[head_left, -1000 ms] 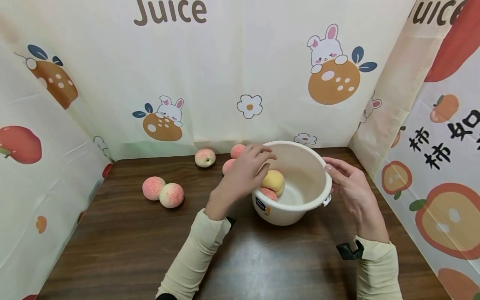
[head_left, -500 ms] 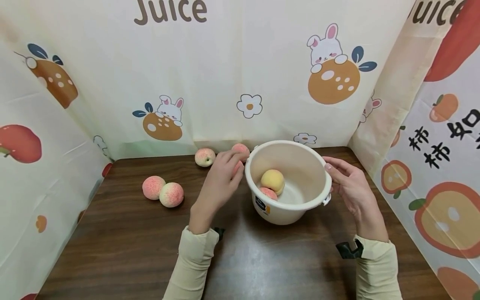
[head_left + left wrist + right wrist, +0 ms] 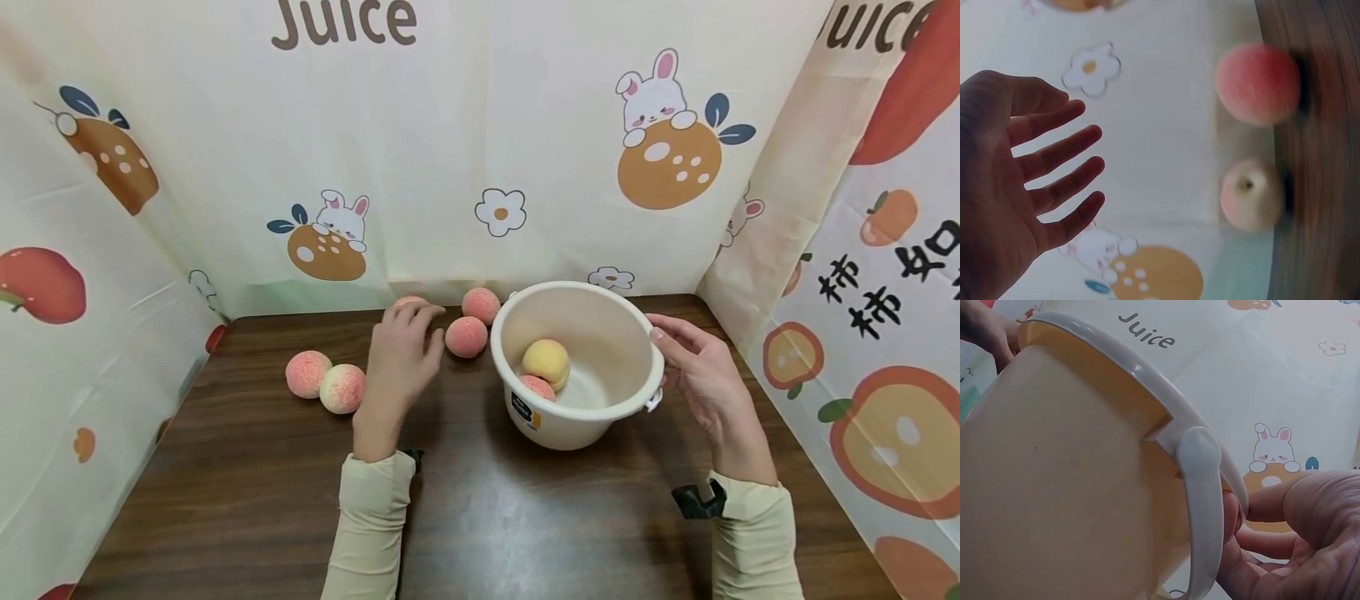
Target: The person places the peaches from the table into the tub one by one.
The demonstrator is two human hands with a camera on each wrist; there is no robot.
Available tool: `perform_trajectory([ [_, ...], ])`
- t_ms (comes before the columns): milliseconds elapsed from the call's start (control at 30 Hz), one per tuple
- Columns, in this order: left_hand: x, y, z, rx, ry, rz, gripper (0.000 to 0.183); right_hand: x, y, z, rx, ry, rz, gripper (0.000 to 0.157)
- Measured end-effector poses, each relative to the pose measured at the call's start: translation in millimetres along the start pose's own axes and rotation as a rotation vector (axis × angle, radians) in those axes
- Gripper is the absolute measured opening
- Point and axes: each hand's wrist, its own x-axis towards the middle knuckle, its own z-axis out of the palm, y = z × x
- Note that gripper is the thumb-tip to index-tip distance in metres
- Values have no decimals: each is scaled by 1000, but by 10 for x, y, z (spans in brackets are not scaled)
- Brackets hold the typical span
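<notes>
My right hand [image 3: 708, 383] pinches the rim of a cream plastic bucket [image 3: 570, 429] between thumb and fingers, beside the white handle [image 3: 1204, 512]. Inside the bucket lie a yellow peach [image 3: 546, 360] and a pink one [image 3: 537, 387], at its left side. Over the table, left of the bucket, my left hand [image 3: 401, 358] hangs with fingers spread and nothing in them. It partly hides a peach [image 3: 410, 300] at the back edge; the left wrist view shows that pale peach [image 3: 1252, 194] apart from the fingers.
Two pink peaches [image 3: 467, 337] sit close together just left of the bucket. Another pair, a pink peach [image 3: 307, 374] and a paler one [image 3: 342, 389], lies farther left on the dark wooden table [image 3: 247, 500]. Printed curtains [image 3: 435, 150] stand behind and at both sides.
My left hand has moved left from over the bucket's rim, past the two pink peaches, to the peach at the back edge. The right hand and bucket have stayed put.
</notes>
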Motion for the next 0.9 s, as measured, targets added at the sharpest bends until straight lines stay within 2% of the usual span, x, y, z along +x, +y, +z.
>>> perform_trajectory([
  [500, -163, -559, -93, 87, -125, -313, 33, -3, -8, -1, -6, 10, 4, 43],
  [733, -246, -755, -36, 62, -189, -411, 39, 9, 11, 14, 40, -15, -22, 34],
  [900, -293, -854, 21, 58, -237, -449, 42, 10, 11, 23, 46, -16, -20, 35],
])
